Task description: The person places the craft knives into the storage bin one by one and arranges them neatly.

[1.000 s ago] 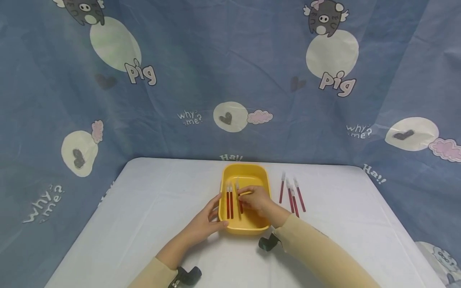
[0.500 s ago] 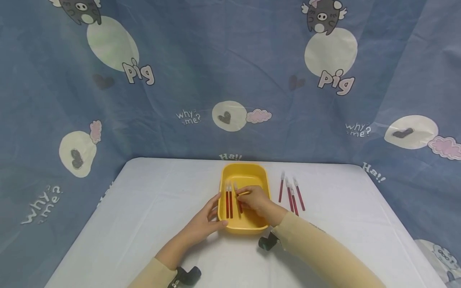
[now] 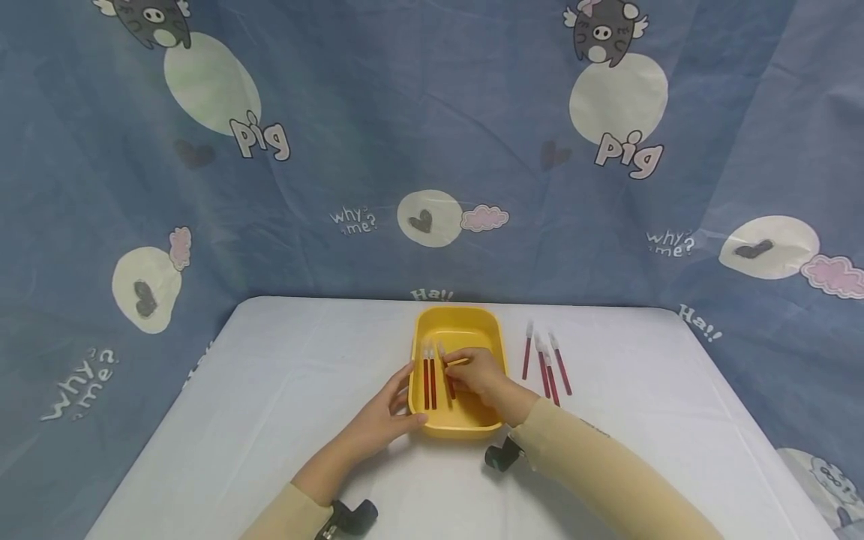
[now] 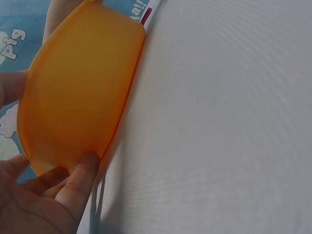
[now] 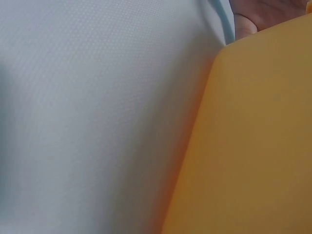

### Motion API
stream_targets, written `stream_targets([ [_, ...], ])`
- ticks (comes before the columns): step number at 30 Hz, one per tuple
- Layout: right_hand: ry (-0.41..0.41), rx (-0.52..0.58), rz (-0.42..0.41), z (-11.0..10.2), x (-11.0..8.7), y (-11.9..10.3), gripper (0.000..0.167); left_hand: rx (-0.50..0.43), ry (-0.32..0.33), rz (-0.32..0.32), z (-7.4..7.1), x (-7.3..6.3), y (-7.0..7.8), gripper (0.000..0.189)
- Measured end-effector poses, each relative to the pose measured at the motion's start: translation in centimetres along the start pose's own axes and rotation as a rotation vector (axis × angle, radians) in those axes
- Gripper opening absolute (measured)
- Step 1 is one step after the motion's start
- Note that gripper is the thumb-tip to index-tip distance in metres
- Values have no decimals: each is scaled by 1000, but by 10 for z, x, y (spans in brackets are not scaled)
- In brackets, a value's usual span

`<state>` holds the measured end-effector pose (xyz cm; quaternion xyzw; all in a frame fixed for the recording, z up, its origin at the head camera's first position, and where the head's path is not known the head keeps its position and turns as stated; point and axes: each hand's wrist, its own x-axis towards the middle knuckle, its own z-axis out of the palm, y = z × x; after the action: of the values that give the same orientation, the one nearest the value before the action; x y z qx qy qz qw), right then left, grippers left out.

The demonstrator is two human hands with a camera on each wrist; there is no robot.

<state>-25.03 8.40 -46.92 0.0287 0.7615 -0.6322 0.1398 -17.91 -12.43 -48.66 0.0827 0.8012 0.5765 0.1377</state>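
Observation:
In the head view, a yellow tray (image 3: 462, 433) sits on the white table. My left hand (image 3: 381, 420) holds its near left corner, fingers along the left side and thumb at the front rim; the left wrist view shows these fingers (image 4: 83, 178) against the tray wall (image 4: 87, 83). Inside the tray, two slim red sticks with pale tips (image 3: 429, 382) lie side by side. My right hand (image 3: 479, 375) reaches over the tray's right side and pinches another slim red stick with a pale tip (image 3: 450, 385), slightly slanted, its middle partly hidden by the fingers.
To the right of the tray, several more slim red sticks with pale tips (image 3: 543, 367) lie loosely on the white tablecloth (image 3: 324, 337). A blue printed curtain (image 3: 432, 150) hangs behind the table's far edge. Small dark wrist cameras (image 3: 355, 517) sit on both wrists.
Almost nothing differs. The view has shifted slightly; both hands keep their places, and the right fingers still pinch the slanted red stick inside the tray.

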Motion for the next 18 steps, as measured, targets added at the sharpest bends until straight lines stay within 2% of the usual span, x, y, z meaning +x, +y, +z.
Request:
stream_targets([
  [6,19,-1,8,2,2,1,22,-1,0,8,0,0,-1,95],
  [13,6,-26,7,2,2,-1,22,-8,3,-1,0,2,-2,95],
  [18,0,-25,20,2,3,1,22,-18,-17,17,1,1,-3,94],
])
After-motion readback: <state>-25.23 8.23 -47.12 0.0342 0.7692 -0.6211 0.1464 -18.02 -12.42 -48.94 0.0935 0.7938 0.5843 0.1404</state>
